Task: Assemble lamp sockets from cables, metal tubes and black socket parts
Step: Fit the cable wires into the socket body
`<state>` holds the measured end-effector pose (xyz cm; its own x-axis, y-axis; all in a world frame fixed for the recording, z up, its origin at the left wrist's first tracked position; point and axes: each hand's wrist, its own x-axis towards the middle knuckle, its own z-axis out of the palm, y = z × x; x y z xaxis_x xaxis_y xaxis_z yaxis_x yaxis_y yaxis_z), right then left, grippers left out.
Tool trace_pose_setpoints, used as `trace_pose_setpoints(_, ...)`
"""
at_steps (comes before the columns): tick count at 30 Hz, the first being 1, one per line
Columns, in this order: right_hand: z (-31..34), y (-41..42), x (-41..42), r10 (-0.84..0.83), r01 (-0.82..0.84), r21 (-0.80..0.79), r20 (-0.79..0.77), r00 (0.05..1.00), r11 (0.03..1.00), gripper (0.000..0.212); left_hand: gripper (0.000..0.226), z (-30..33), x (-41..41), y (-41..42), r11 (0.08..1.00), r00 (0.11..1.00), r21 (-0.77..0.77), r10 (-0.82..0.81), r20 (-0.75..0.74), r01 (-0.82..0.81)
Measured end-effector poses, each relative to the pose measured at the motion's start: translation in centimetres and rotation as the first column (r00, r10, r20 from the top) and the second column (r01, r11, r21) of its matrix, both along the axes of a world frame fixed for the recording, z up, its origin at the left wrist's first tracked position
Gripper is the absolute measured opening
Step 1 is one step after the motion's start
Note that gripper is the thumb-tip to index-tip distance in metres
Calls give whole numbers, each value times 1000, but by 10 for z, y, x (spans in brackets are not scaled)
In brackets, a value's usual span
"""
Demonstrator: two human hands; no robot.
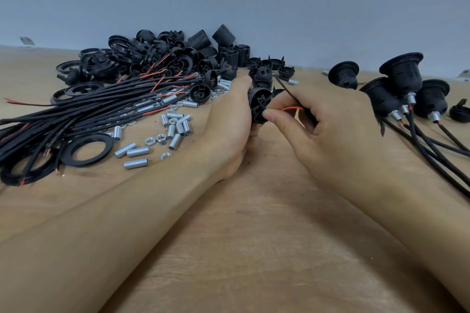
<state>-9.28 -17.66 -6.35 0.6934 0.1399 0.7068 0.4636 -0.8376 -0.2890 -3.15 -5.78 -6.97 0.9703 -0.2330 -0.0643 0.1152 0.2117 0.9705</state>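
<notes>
The black socket part [260, 105] sits in the middle of the table [254, 249], held up off the wood. The left hand [230, 119] is curled round it, thumb on top. At 3 o'clock from it, the right hand [320, 122] pinches a thin red wire [292, 108] between thumb and finger, with the tip right at the part. The black cable [286, 86] runs up and back from that hand. I think the wire is being fed in, so this one is not done.

Far out at 3 o'clock stand the finished sockets [401, 89], about four, each with a metal end and a cable. That is the done work.

At 9 o'clock lie loose metal tubes [175, 132] and small nuts [160, 138]. Past them is a big bunch of cables [84, 109]. At 11 o'clock is a heap of black parts [165, 53]. Lots are still left to build
</notes>
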Motion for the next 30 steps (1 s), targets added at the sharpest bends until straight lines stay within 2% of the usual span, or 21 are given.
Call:
trace_pose_setpoints(4,3,0,-3,24,-25,-11,-51,998,1000,7,36,1,1,2,1000,1000,-19,-21,-18,21)
trace_pose_setpoints(8,4,-2,-3,18,-13,91,-54,998,996,8,40,0,1,1,1000,1000,17,-25,-14,25)
trace_pose_setpoints(14,0,1,-4,45,-26,144,-134,990,989,8,40,-1,0,1,1000,1000,5,-11,-20,11)
trace_pose_setpoints(18,-3,3,-1,57,-33,182,-125,990,983,8,38,-1,1,2,1000,999,-8,-19,-38,19)
trace_pose_setpoints(21,-3,4,1,73,-53,207,-91,993,977,9,33,0,1,1,999,998,-13,-31,-51,31)
trace_pose_setpoints(23,-1,5,1,102,-87,215,-60,993,973,18,29,0,1,1,998,997,-6,-60,-39,60)
trace_pose_setpoints(30,-4,5,4,77,-116,203,192,978,972,19,36,1,0,2,995,995,7,-96,-15,96)
